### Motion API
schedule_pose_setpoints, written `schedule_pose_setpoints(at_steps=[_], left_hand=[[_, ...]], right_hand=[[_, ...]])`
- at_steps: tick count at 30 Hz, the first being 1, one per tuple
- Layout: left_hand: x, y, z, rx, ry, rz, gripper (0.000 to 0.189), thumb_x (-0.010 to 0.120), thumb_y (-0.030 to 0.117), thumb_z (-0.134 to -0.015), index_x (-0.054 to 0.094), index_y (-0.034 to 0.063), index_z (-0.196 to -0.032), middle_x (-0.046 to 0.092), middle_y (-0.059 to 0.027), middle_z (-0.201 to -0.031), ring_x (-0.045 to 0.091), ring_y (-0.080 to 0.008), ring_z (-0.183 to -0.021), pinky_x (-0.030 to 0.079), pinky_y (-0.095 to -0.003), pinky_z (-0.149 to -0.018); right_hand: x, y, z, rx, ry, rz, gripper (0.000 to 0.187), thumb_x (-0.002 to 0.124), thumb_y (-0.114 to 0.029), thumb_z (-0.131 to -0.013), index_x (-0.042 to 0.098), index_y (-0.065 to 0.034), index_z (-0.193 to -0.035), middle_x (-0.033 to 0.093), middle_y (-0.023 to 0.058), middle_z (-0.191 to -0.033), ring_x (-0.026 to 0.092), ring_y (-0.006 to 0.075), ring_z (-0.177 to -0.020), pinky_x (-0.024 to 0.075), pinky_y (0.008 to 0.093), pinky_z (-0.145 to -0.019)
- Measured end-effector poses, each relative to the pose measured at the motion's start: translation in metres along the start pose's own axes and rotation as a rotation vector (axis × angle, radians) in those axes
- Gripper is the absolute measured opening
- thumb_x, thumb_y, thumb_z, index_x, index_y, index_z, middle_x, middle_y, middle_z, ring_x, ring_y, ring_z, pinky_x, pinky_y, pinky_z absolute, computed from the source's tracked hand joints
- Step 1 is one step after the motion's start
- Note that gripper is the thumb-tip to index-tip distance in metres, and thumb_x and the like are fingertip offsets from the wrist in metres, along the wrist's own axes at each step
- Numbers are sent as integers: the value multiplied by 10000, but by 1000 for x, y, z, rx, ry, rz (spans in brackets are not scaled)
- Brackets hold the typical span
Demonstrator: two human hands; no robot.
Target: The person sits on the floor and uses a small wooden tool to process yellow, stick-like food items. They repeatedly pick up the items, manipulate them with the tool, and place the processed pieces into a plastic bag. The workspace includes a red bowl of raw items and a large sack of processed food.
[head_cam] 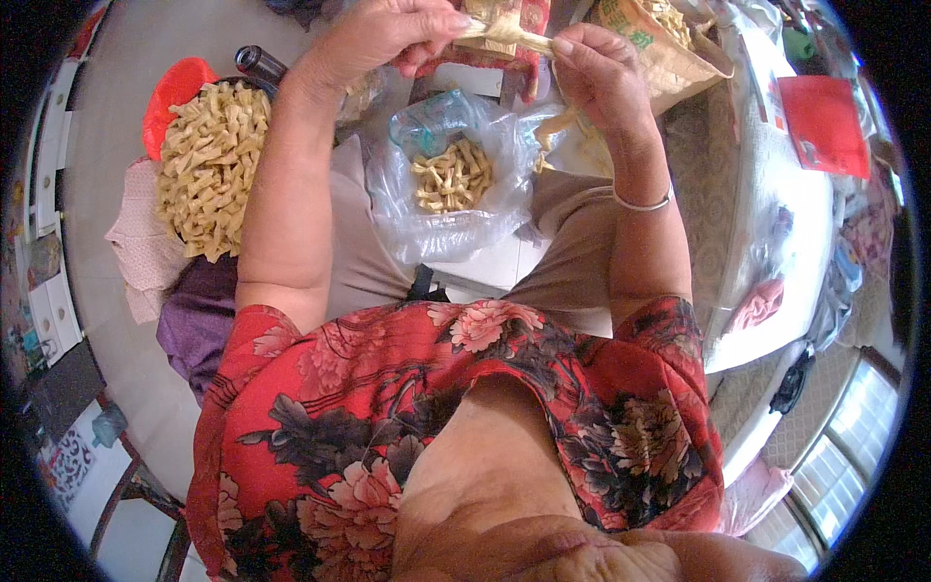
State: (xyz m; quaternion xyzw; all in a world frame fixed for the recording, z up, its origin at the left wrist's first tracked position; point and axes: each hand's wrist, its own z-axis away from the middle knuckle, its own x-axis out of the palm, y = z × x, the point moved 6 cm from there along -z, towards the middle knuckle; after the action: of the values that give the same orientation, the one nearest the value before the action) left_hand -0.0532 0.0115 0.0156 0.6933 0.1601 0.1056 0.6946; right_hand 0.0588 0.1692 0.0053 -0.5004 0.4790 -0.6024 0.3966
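Observation:
Between my two hands a pale yellow fibrous strip is stretched, with a loop or knot [504, 30] in its middle. My left hand [407, 33] pinches one end between thumb and fingers. The opposite end is gripped by my right hand [600, 69], which has a silvery bangle [644, 206] at the wrist. Under the strip stands a small wooden block [498, 52] on a red patterned surface [537, 25]. Below my hands, between my knees, an open clear plastic bag [444, 236] holds a small heap of knotted yellow pieces [452, 177].
At left, a large heap of knotted pieces [214, 164] fills a dark container, beside a red plastic basin [171, 98] and a dark bottle [260, 64]. A woven sack [658, 62] with yellow strips stands at upper right. A white-covered surface [778, 218] carries a red sheet [824, 125].

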Motion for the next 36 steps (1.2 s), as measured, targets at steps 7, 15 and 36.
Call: schedule_pose_setpoints(at_steps=[7,15,36], left_hand=[[45,-11,-12,130,-100,-703,251,498,289,-872,514,46,-808,443,41,-569,442,-94,-518,387,-260,-503],[2,-47,-49,-49,61,-527,230,497,259,-864,527,47,-780,473,-36,-558,477,-112,-493,405,-296,-493],[19,4,-25,327,720,987,344,400,400,-918,446,106,-747,419,17,-555,392,-102,-451,353,-239,-419]], right_hand=[[3,16,-4,24,31,508,145,587,-129,-814,636,-8,-750,531,9,-535,465,69,-438,356,212,-394],[-34,22,-44,-57,256,671,249,605,-214,-786,631,26,-727,560,22,-561,535,105,-521,389,251,-440],[55,21,-21,-93,-113,227,231,457,-194,-923,555,-43,-778,455,-34,-567,420,48,-470,334,189,-424]])
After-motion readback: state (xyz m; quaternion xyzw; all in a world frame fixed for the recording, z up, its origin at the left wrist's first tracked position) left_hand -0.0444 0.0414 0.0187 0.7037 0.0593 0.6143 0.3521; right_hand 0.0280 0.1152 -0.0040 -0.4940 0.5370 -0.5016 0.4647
